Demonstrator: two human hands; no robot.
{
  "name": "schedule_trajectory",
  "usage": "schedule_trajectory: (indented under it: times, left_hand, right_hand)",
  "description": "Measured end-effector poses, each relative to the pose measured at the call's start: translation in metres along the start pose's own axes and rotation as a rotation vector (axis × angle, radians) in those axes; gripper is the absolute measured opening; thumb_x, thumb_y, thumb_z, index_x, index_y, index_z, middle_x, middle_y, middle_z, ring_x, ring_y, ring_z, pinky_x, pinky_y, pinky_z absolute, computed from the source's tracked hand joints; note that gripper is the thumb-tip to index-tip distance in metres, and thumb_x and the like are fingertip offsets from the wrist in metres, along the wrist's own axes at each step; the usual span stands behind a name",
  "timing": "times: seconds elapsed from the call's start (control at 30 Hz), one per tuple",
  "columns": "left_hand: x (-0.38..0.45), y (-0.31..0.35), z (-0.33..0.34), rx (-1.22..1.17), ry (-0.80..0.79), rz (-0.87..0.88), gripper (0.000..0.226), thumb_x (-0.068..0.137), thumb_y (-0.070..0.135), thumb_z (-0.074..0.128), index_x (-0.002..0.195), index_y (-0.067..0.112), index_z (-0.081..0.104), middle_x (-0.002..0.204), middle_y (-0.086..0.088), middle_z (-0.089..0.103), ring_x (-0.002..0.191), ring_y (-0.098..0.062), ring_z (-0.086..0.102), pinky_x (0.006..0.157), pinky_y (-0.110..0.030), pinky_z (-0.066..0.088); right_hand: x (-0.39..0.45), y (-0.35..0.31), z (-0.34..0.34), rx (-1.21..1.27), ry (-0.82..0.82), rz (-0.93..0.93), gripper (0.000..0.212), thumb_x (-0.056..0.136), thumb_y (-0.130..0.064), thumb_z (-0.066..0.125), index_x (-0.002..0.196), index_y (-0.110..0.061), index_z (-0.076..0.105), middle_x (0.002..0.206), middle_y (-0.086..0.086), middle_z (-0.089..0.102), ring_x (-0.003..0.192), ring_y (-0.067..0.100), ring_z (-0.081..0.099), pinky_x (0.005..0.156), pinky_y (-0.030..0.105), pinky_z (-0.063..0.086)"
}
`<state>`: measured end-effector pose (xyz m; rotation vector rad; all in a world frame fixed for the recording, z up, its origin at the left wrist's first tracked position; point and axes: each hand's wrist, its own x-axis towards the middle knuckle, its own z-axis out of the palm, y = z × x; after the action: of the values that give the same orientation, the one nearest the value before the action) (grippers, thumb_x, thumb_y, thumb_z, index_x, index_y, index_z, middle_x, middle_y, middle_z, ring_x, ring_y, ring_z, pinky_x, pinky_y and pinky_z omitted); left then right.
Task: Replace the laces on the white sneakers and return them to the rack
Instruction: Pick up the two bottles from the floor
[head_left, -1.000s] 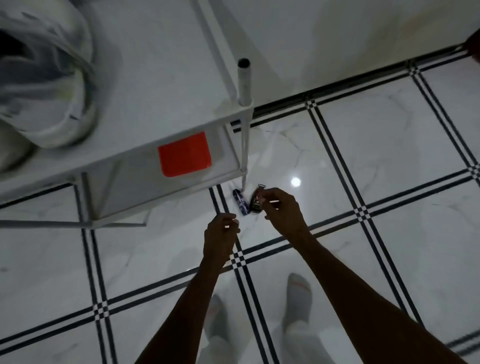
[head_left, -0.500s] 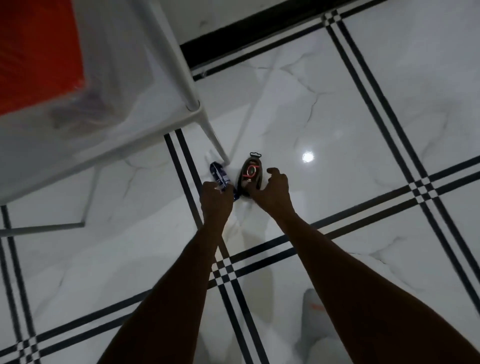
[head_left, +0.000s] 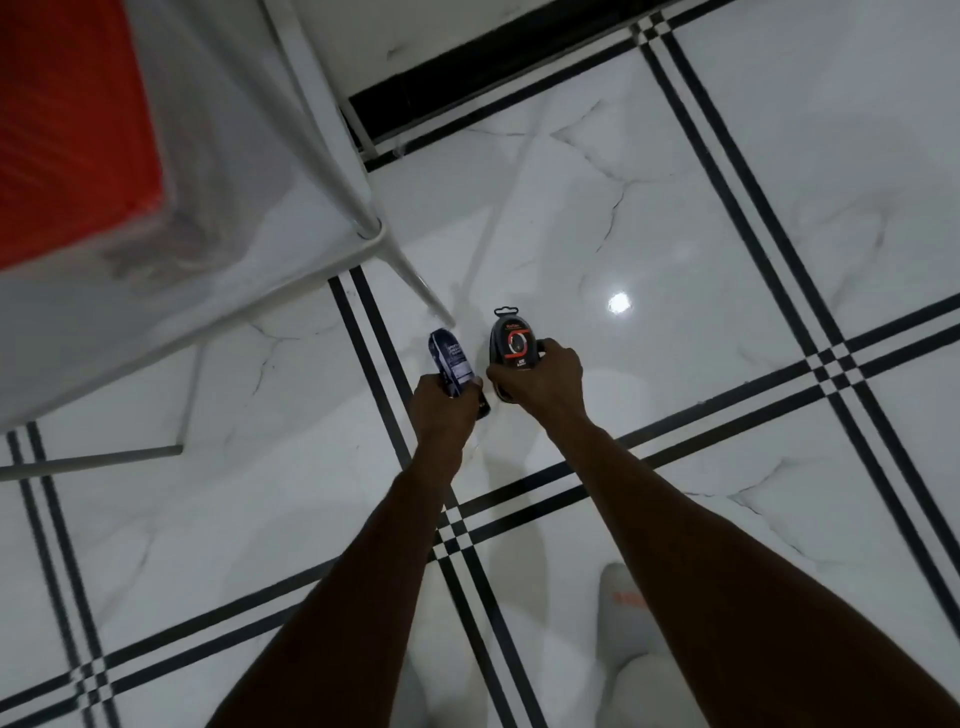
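Two small packs are at floor level beside the foot of the white rack (head_left: 332, 156). My left hand (head_left: 444, 410) grips the blue pack (head_left: 448, 361) by its lower end. My right hand (head_left: 540, 379) curls around the black oval pack with a red ring (head_left: 511, 340). The two hands are close together, nearly touching. No white sneakers are in view.
The rack's leg (head_left: 415, 283) ends just above the packs. An orange sheet (head_left: 67, 130) lies on the rack's shelf at upper left. The floor (head_left: 675, 208) is glossy white marble tile with black stripes. My foot in a white sock (head_left: 631, 618) shows at lower right.
The camera has dropped closer to the floor. Both hands reached down and closed around the two packs; the left hand, empty a second ago, now grips the blue one.
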<state>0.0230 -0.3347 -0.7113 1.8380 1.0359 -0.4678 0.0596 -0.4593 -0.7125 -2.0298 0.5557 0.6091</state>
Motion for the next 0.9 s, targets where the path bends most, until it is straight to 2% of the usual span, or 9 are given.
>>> schedule_trajectory:
  times: [0.07, 0.13, 0.2, 0.37, 0.5, 0.63, 0.77, 0.83, 0.9]
  left_hand:
    - [-0.028, 0.014, -0.011, -0.039, -0.012, -0.008, 0.035, 0.09, 0.024, 0.075, 0.116, 0.003, 0.065, 0.108, -0.01, 0.07, 0.086, -0.018, 0.066, 0.048, -0.005, 0.043]
    - [-0.061, 0.035, -0.022, -0.089, -0.027, 0.001, 0.038, 0.089, 0.022, 0.076, 0.121, 0.003, 0.063, 0.112, -0.01, 0.069, 0.096, -0.022, 0.067, 0.064, -0.012, 0.049]
    - [-0.097, 0.056, -0.036, -0.125, -0.035, 0.009, 0.039, 0.089, 0.016, 0.076, 0.123, 0.003, 0.061, 0.113, -0.009, 0.067, 0.098, -0.021, 0.065, 0.077, -0.024, 0.052]
    - [-0.19, 0.138, -0.076, -0.181, -0.042, 0.126, 0.036, 0.093, 0.01, 0.071, 0.125, 0.004, 0.058, 0.107, 0.0, 0.062, 0.084, 0.0, 0.057, 0.061, -0.004, 0.044]
    - [-0.263, 0.223, -0.112, -0.222, -0.043, 0.294, 0.034, 0.094, 0.011, 0.069, 0.126, 0.009, 0.056, 0.106, 0.009, 0.063, 0.09, 0.001, 0.061, 0.065, -0.002, 0.046]
    - [-0.326, 0.329, -0.159, -0.245, -0.039, 0.483, 0.034, 0.096, 0.014, 0.067, 0.128, 0.014, 0.056, 0.112, 0.013, 0.062, 0.096, 0.004, 0.06, 0.07, -0.002, 0.048]
    - [-0.375, 0.431, -0.21, -0.301, 0.026, 0.623, 0.036, 0.096, 0.017, 0.068, 0.13, 0.015, 0.058, 0.119, 0.007, 0.065, 0.107, -0.004, 0.063, 0.075, -0.008, 0.048]
    - [-0.391, 0.476, -0.236, -0.317, 0.069, 0.696, 0.036, 0.095, 0.018, 0.069, 0.129, 0.015, 0.058, 0.118, 0.008, 0.065, 0.105, 0.0, 0.062, 0.08, -0.01, 0.048]
    - [-0.401, 0.513, -0.264, -0.339, 0.112, 0.744, 0.035, 0.095, 0.016, 0.069, 0.128, 0.014, 0.059, 0.117, 0.006, 0.066, 0.104, -0.002, 0.062, 0.082, -0.012, 0.049]
  right_hand:
    - [-0.021, -0.016, -0.03, 0.021, -0.003, -0.023, 0.057, 0.059, -0.043, 0.081, 0.1, -0.006, 0.067, 0.081, 0.0, 0.071, 0.072, 0.009, 0.068, 0.061, 0.013, 0.054]
    - [-0.041, -0.036, -0.062, 0.048, 0.005, -0.04, 0.043, 0.065, -0.03, 0.084, 0.097, -0.006, 0.068, 0.075, -0.003, 0.07, 0.063, 0.002, 0.064, 0.05, 0.004, 0.044]
    - [-0.066, -0.061, -0.093, 0.064, 0.018, -0.068, 0.039, 0.066, -0.028, 0.083, 0.096, -0.008, 0.068, 0.075, -0.003, 0.071, 0.064, 0.003, 0.066, 0.05, 0.005, 0.045]
    - [-0.135, -0.15, -0.182, 0.089, 0.02, -0.201, 0.023, 0.068, -0.018, 0.081, 0.083, -0.005, 0.068, 0.068, 0.003, 0.07, 0.062, 0.015, 0.066, 0.055, 0.021, 0.054]
    - [-0.182, -0.231, -0.253, 0.131, 0.049, -0.301, 0.022, 0.068, -0.015, 0.081, 0.08, -0.003, 0.068, 0.067, 0.005, 0.069, 0.064, 0.016, 0.065, 0.057, 0.023, 0.054]
    - [-0.225, -0.327, -0.325, 0.181, 0.091, -0.421, 0.02, 0.066, -0.016, 0.079, 0.075, -0.003, 0.067, 0.065, 0.009, 0.068, 0.063, 0.025, 0.065, 0.056, 0.033, 0.053]
    - [-0.259, -0.428, -0.383, 0.184, 0.128, -0.539, 0.02, 0.064, -0.023, 0.078, 0.074, -0.009, 0.067, 0.065, 0.006, 0.068, 0.064, 0.021, 0.065, 0.058, 0.037, 0.054]
    - [-0.273, -0.475, -0.404, 0.185, 0.158, -0.582, 0.023, 0.064, -0.027, 0.08, 0.076, -0.012, 0.069, 0.067, 0.001, 0.066, 0.066, 0.016, 0.064, 0.06, 0.034, 0.055]
    - [-0.284, -0.518, -0.419, 0.188, 0.178, -0.632, 0.025, 0.064, -0.024, 0.082, 0.078, -0.008, 0.069, 0.067, 0.0, 0.063, 0.062, 0.015, 0.061, 0.059, 0.022, 0.052]
